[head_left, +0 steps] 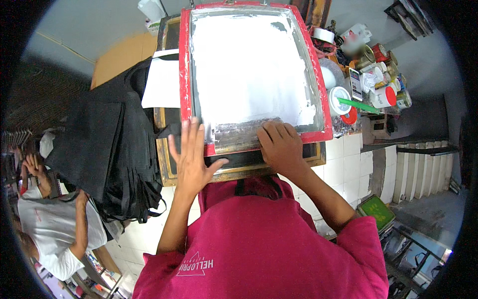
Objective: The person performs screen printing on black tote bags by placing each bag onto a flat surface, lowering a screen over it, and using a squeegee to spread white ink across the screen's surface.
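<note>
A red-framed printing screen (185, 65) lies before me, its mesh coated with white ink (251, 70). At its near end a wide, ink-stained squeegee (234, 133) runs across the mesh. My right hand (281, 145) curls over the right part of the squeegee. The left hand (191, 159) rests with fingers stretched and thumb out on the near left corner of the red frame. Under the screen, black fabric (239, 162) shows along the near edge, on a wood-edged board (171, 175).
A stack of black fabric bags (107, 144) lies to the left, near a white sheet (162, 82). On the right stand a white tub (339, 97) with a green stick (358, 105), a phone (355, 83) and several jars. A co-worker (55, 219) in white is at the far left.
</note>
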The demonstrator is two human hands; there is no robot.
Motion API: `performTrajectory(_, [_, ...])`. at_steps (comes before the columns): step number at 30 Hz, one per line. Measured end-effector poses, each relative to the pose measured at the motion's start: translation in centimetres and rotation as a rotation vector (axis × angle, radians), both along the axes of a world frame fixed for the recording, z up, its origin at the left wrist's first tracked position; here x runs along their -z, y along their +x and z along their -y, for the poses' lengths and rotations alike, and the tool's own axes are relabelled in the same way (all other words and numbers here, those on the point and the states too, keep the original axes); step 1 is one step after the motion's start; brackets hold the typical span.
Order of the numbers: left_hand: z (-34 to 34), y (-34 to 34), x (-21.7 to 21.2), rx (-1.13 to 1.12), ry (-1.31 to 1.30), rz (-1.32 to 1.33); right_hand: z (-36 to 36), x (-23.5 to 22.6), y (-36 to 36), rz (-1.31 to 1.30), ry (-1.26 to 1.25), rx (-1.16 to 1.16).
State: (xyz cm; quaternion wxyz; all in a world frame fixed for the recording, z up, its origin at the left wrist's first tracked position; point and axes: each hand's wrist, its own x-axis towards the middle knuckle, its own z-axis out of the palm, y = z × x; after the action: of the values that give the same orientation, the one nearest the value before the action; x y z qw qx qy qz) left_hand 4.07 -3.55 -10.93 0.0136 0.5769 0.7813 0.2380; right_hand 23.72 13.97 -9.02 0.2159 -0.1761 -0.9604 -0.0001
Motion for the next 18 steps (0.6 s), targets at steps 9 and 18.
performTrajectory(9, [0.2, -3.5, -2.7, -0.019, 0.475, -0.247, -2.0, -6.6, 0.6, -0.353, 0.013, -0.079])
performTrajectory(18, [-4.1, -6.3, -8.2, -0.369, 0.115, 0.075, -9.6, -22.7, -6.4, -0.449, 0.330, 0.080])
